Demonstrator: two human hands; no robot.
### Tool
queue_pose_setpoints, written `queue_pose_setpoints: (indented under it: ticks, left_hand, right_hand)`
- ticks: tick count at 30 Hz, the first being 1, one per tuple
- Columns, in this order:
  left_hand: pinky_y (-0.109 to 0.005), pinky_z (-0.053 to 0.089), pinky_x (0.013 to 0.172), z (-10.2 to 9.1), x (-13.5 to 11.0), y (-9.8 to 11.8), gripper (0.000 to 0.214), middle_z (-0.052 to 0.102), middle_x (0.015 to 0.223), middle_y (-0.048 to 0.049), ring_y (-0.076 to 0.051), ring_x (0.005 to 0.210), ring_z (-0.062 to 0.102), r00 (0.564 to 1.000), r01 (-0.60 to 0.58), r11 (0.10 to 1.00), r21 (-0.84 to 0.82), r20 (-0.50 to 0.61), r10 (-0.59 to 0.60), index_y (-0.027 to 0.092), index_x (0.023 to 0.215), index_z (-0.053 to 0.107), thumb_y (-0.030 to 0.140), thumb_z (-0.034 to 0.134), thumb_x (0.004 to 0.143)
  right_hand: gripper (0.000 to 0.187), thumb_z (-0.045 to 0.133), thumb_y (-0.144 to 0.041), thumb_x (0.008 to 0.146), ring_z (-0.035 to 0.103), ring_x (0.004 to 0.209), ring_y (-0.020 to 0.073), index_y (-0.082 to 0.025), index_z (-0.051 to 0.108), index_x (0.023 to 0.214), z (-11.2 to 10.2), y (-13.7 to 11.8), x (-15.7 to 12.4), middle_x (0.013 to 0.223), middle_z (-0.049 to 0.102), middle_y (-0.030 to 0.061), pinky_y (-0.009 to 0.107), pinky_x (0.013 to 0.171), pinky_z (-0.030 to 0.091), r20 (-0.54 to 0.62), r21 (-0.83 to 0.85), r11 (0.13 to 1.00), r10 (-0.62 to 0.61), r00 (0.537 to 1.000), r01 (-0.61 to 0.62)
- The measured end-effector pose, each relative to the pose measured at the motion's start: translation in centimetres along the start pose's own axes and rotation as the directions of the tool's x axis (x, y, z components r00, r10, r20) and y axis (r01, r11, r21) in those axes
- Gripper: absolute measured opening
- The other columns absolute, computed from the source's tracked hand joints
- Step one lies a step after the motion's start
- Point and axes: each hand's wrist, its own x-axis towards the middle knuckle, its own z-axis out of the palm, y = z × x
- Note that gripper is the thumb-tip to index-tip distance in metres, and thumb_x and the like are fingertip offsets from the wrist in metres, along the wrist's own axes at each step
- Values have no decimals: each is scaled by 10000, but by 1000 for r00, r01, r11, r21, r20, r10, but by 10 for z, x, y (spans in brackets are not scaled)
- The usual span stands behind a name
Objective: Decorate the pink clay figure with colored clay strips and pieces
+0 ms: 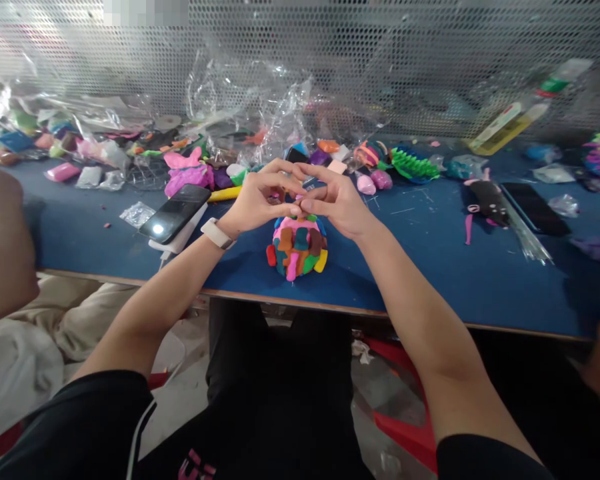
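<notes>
A rounded clay figure point(300, 247), covered in patches of pink, orange, teal, brown, green, yellow and red, stands on the blue table near its front edge. Directly over its top, my left hand point(265, 193) and my right hand point(337, 200) meet with thumbs and fingertips together. Both are closed in a pinch around a small bit between them, which my fingers mostly hide. Whether that bit touches the figure's top, I cannot tell. A pale watch point(217, 233) is on my left wrist.
Left of my hands, a phone point(177, 212) with its light on rests on a white block with a cable. Clay pieces and clear plastic bags point(260, 100) line the back. A second phone point(535, 208), a dark clay figure point(486, 200) and a tilted bottle point(515, 123) are right. People's arms show at both sides.
</notes>
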Motion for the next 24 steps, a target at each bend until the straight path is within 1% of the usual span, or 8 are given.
queue_pose_setpoints:
  ticks: [4, 8, 12, 14, 16, 19, 22, 24]
  left_hand:
    - [-379, 733, 878, -1, 1, 0, 463, 775, 1344, -88, -224, 1150, 822, 1000, 21, 998, -61, 25, -19, 322, 1082, 899, 764, 856, 950]
    - [-370, 737, 889, -1, 1, 1, 466, 790, 1311, -96, -251, 1246, 801, 999, 39, 998, -50, 11, -38, 313, 1097, 891, 745, 897, 923]
    - [-375, 744, 895, -1, 0, 2, 496, 788, 1340, -89, -248, 1236, 813, 999, 42, 994, -102, 27, -40, 320, 1144, 887, 764, 883, 923]
    - [-381, 741, 894, 0, -1, 4, 498, 788, 1348, -89, -247, 1212, 819, 999, 25, 997, -75, 45, -21, 331, 1169, 893, 739, 932, 886]
    - [-398, 735, 923, 0, -1, 5, 481, 796, 1329, -93, -251, 1207, 819, 999, -6, 1000, -18, 41, 7, 331, 1169, 902, 702, 963, 870]
    - [-424, 728, 953, 0, 0, 4, 455, 816, 1283, -92, -252, 1202, 814, 999, -38, 997, 65, -8, 39, 324, 1143, 914, 712, 928, 905]
    - [-450, 724, 935, 0, 0, 1, 465, 823, 1272, -76, -244, 1148, 818, 995, -47, 990, 135, -76, 58, 333, 1135, 916, 751, 875, 936]
    - [-479, 718, 948, -1, 1, 0, 466, 822, 1268, -66, -249, 1134, 819, 991, -63, 984, 168, -106, 81, 347, 1150, 914, 760, 868, 939]
  right_hand:
    - [1068, 1068, -701, 730, 872, 1007, 327, -326, 628, 1628, -1, -3, -2, 930, 845, -10, 546, 989, 746, 16, -10, 1000, -12, 1000, 12]
    - [1080, 1081, -666, 733, 880, 992, 326, -311, 619, 1643, -3, -2, -2, 966, 861, 6, 542, 971, 756, 33, -12, 1000, -15, 999, 15]
    - [1044, 1072, -667, 742, 887, 969, 333, -313, 640, 1625, -3, 6, 1, 980, 875, 16, 528, 928, 765, 10, 12, 1000, -4, 1000, 4]
    - [1033, 1073, -670, 734, 885, 983, 339, -319, 653, 1611, -2, 9, 2, 984, 879, 21, 531, 923, 763, -11, 21, 1000, 5, 1000, -5]
    - [1033, 1074, -671, 726, 881, 1033, 349, -329, 653, 1605, -1, 10, 3, 997, 882, 23, 540, 941, 760, -21, 29, 999, 14, 1000, -14]
    - [1000, 1057, -683, 744, 877, 1039, 341, -329, 657, 1589, -1, 9, 4, 1028, 886, 24, 538, 944, 762, -30, 41, 999, 25, 999, -24]
    - [954, 1041, -685, 770, 876, 1028, 327, -314, 672, 1567, -2, 9, 5, 1055, 887, 32, 504, 915, 770, -55, 52, 998, 20, 998, -17]
    - [930, 1045, -675, 773, 877, 1026, 317, -307, 684, 1547, -3, 9, 5, 1034, 884, 26, 478, 897, 774, -71, 57, 998, 7, 997, -3]
